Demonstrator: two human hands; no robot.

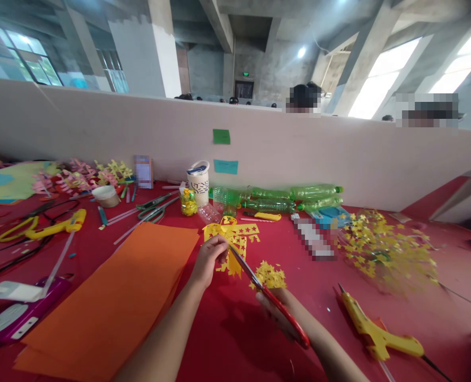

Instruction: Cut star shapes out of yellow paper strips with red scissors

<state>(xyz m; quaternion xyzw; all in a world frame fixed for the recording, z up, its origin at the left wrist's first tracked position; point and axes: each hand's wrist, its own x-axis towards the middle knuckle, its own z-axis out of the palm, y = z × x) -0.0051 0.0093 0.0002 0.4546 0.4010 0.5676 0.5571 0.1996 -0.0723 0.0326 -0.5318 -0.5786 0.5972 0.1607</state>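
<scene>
Red-handled scissors (286, 310) are gripped in my right hand (277, 307), their blades pointing up and left toward my left hand. The fingers of my left hand (211, 257) are pinched together near the blade tips; what they hold is too small to make out. Yellow paper strips with star-shaped holes (248, 229) lie just beyond my left hand. A small pile of yellow paper stars (270, 275) sits right behind my right hand.
Orange sheets (116, 297) lie at the left, near a purple power strip (24, 313). Yellow glue guns lie at the right (378, 331) and far left (60, 225). Green bottles (269, 205), a cup (198, 183) and a star bunch (382, 249) stand or lie farther back.
</scene>
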